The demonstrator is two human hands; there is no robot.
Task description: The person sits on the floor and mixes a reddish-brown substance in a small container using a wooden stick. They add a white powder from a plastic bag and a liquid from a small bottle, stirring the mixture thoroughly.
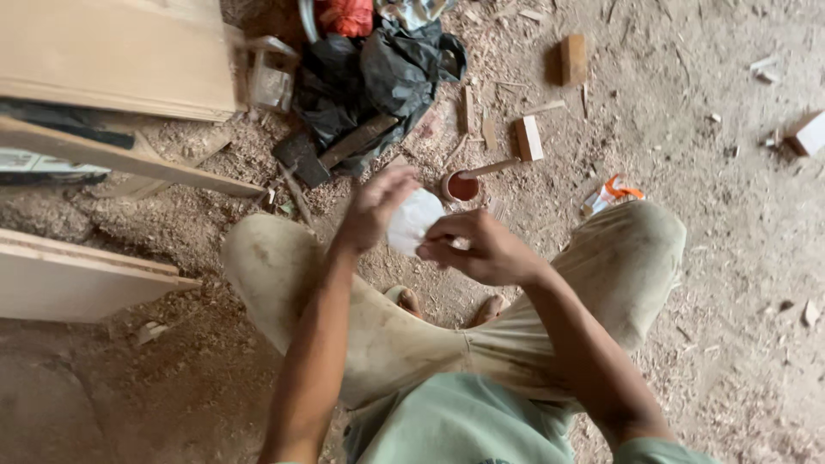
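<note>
Small cup (462, 186) lies beyond white piece (412, 220).

A single view, worn on the person's head, looks almost straight down over the chest and bent knees to the sawdust-covered floor (730, 283). The left hand (378, 206) and right hand (481, 249) sit near the centre of the frame, close below the lens. The top of the frame reaches farther out to a black bag (369, 77) and wooden boards (112, 51) at the left edge. No second view shares the scene.
</note>
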